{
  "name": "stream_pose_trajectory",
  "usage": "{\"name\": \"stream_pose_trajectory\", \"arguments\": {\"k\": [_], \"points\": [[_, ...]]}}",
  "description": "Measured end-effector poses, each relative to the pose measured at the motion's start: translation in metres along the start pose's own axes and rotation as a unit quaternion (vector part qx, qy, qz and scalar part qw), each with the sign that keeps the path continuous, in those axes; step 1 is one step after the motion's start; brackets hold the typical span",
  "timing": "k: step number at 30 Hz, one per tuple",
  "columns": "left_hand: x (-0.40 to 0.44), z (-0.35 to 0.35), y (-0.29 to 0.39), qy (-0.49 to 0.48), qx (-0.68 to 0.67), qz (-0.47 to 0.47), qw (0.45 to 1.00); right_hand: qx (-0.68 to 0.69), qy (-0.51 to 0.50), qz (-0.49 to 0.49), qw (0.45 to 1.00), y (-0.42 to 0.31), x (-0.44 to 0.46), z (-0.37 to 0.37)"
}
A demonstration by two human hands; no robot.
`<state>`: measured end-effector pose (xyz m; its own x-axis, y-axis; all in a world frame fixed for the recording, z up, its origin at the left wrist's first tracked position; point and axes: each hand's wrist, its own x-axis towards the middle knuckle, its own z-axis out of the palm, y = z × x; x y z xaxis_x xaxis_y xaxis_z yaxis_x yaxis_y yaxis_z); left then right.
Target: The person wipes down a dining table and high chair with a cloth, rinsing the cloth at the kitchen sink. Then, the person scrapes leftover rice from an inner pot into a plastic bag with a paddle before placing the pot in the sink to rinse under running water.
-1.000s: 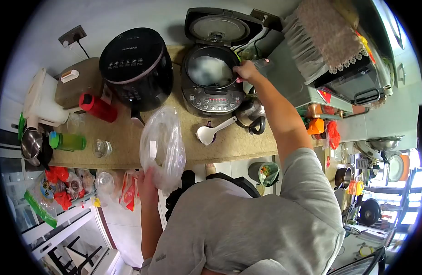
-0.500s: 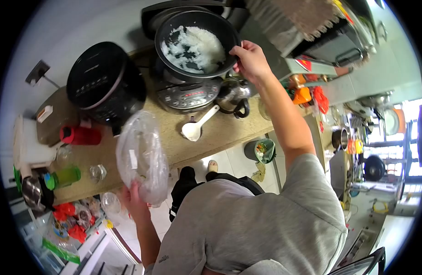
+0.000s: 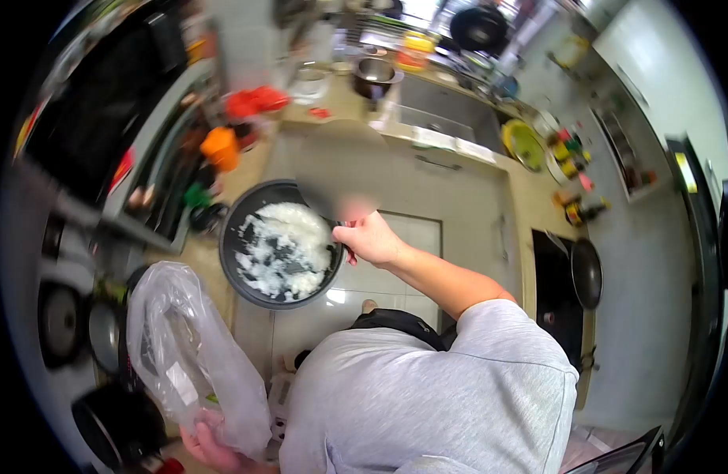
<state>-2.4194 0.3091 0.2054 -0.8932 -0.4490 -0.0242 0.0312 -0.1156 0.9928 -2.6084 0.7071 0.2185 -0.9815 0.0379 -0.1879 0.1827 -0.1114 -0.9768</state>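
Note:
My right hand [image 3: 369, 239] pinches the rim of a dark inner pot [image 3: 231, 261], which hangs over the floor beside the counter edge. White rice [image 3: 289, 249] is spread unevenly over the pot's bottom. At the lower left, my left hand [image 3: 210, 444] is closed on the end of a clear plastic bag [image 3: 191, 347]. The bag has a small white label and looks mostly see-through. To the left, partly behind the bag, the open rice cooker [image 3: 103, 336] is blurred.
Ahead is a sink [image 3: 439, 107], with a metal pot [image 3: 374, 77] to its left and a green basin [image 3: 523, 144] to its right. A frying pan [image 3: 586, 273] sits at the right counter. An oven [image 3: 162, 158] stands at the left.
The inner pot has been lifted out of the cooker and carried away from it by my right hand. The view has turned right toward the sink. The bag is still in my left hand.

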Motion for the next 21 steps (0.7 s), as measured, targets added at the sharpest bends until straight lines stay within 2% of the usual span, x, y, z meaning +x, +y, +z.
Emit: {"name": "stream_pose_trajectory", "arguments": {"k": [3, 6, 8, 10, 12, 15, 17, 18, 19, 21], "points": [[0.004, 0.112, -0.010, -0.115, -0.023, -0.025, 0.993, 0.014, 0.100, 0.004, 0.995, 0.005, -0.026, -0.116], [0.002, 0.212, -0.021, -0.194, -0.036, -0.074, 0.978, -0.012, 0.221, 0.026, 0.975, 0.053, -0.043, -0.241], [0.003, 0.259, -0.039, -0.256, -0.030, -0.077, 0.963, 0.047, 0.349, 0.032, 0.935, 0.069, -0.057, -0.312], [-0.003, 0.308, -0.047, -0.238, -0.012, -0.125, 0.963, 0.078, 0.455, 0.007, 0.887, 0.089, -0.069, -0.384], [-0.007, 0.348, -0.052, -0.257, 0.007, -0.139, 0.956, 0.071, 0.588, 0.003, 0.806, 0.078, -0.078, -0.431], [-0.019, 0.403, -0.054, -0.311, 0.012, -0.159, 0.937, 0.124, 0.666, -0.003, 0.736, 0.086, -0.078, -0.523], [-0.025, 0.426, -0.056, -0.349, 0.028, -0.166, 0.922, 0.171, 0.713, -0.058, 0.677, 0.113, -0.071, -0.588], [-0.025, 0.432, -0.059, -0.337, 0.027, -0.163, 0.927, 0.190, 0.731, -0.020, 0.655, 0.116, -0.073, -0.613], [-0.023, 0.433, -0.062, -0.348, 0.057, -0.161, 0.922, 0.208, 0.730, -0.067, 0.647, 0.127, -0.074, -0.638], [-0.022, 0.435, -0.067, -0.341, 0.099, -0.146, 0.924, 0.247, 0.729, -0.080, 0.633, 0.156, -0.071, -0.694]]}}
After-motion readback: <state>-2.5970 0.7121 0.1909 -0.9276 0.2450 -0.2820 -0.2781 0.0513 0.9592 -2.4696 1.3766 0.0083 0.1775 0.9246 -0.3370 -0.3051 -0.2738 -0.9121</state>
